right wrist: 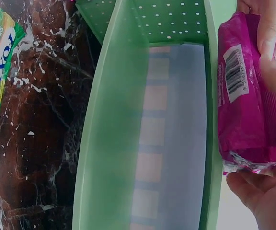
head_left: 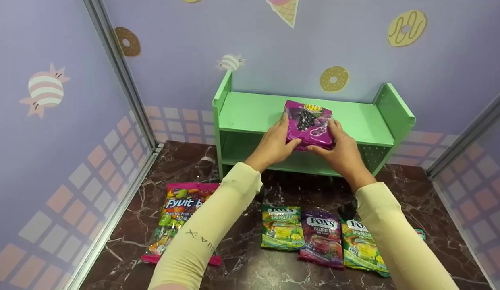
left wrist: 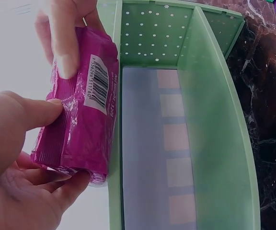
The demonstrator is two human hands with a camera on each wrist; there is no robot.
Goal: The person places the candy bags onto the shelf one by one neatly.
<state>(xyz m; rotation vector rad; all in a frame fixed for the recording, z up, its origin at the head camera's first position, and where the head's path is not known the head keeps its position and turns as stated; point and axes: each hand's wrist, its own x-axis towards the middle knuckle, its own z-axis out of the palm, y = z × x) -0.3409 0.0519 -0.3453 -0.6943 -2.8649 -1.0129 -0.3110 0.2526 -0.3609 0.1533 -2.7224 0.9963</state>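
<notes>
A magenta candy packet (head_left: 308, 125) with a picture of dark berries is over the top board of a green two-tier shelf (head_left: 250, 110). My left hand (head_left: 277, 141) grips its left side and my right hand (head_left: 343, 152) its right side, both thumbs along the near edge. The left wrist view shows the packet's barcode end (left wrist: 92, 110) between the fingers of both hands, close to the board's front edge. In the right wrist view the same packet (right wrist: 246, 110) appears beside that edge, with fingers (right wrist: 246, 191) at its lower corner.
On the dark marbled floor lie a large Fyvit fruit candy bag (head_left: 183, 215), a green Fox's bag (head_left: 282, 231), a purple Fox's bag (head_left: 322, 241) and another green one (head_left: 360, 245) partly behind my right sleeve. Patterned wall panels (head_left: 44, 141) enclose the shelf.
</notes>
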